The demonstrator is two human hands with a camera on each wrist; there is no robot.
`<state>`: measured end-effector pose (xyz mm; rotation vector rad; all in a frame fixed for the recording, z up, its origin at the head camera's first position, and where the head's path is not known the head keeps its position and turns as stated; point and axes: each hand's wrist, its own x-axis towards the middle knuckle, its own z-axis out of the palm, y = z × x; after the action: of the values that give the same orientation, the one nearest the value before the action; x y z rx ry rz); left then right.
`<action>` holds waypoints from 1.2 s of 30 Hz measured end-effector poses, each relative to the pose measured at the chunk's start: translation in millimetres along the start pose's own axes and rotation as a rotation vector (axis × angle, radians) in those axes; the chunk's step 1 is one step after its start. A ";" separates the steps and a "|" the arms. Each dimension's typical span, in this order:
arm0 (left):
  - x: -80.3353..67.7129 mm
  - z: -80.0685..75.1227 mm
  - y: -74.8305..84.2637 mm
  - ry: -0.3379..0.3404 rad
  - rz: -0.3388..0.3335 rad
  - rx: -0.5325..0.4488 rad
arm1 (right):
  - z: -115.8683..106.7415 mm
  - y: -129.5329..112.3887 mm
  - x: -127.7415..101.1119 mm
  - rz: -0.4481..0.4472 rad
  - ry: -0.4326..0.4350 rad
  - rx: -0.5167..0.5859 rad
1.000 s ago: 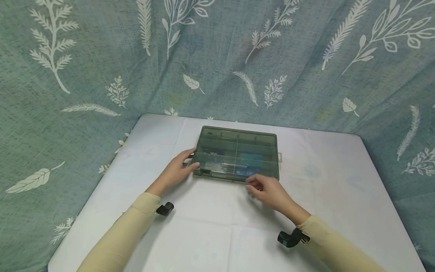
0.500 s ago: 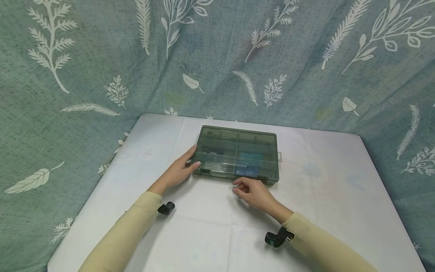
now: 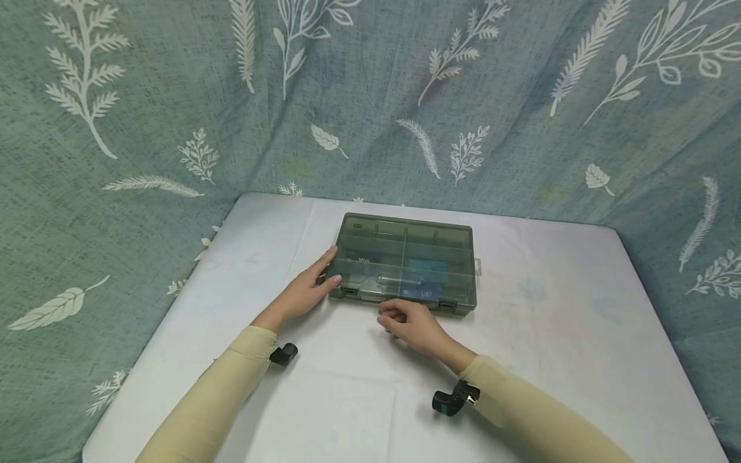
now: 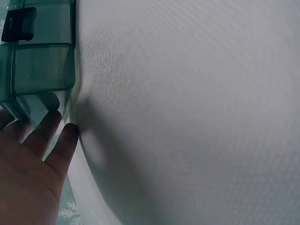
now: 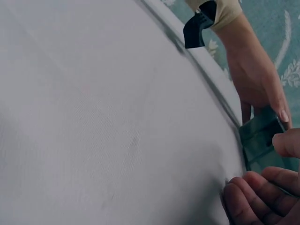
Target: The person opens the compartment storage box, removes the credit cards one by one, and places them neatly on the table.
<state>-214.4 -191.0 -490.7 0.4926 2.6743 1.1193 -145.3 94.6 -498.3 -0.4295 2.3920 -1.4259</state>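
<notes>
A dark green, see-through compartment box (image 3: 370, 238) lies flat near the back of the table with its lid down. Through the lid show a blue card (image 3: 420, 290) marked "VIP" and a darker card (image 3: 363, 261), also lettered. My left hand (image 3: 302, 290) rests against the box's left side, its thumb on the front left corner; the left wrist view shows fairly straight, spread fingers (image 4: 63, 147). Just in front of the box's front edge is my right hand (image 3: 413, 326), fingers loosely bent, holding nothing. Front latches appear at left (image 3: 350, 292) and right (image 3: 447, 304).
A white cloth covers the table (image 3: 550, 334). Green-blue leaf-patterned fabric (image 3: 370, 96) hangs behind and at both sides. A clear tab (image 3: 478, 266) sticks out from the box's right side. Black camera mounts (image 3: 451, 400) sit on both wrists.
My right hand has slid left along the box's front edge, from near the right latch toward the middle, uncovering that latch. The left hand and the box have stayed almost still.
</notes>
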 end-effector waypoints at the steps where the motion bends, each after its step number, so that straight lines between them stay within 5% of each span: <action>1: 0.2 0.2 -0.5 -0.001 -0.002 -0.007 | 1.3 -0.6 1.4 0.000 -0.005 0.013; 36: 1.2 1.0 -4.9 0.000 -0.036 -0.073 | 46.2 -23.9 38.3 0.160 -0.121 0.629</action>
<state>-216.4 -193.0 -495.0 0.4300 2.6203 1.2016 -158.3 31.4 -502.5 -0.1509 1.7110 -1.8949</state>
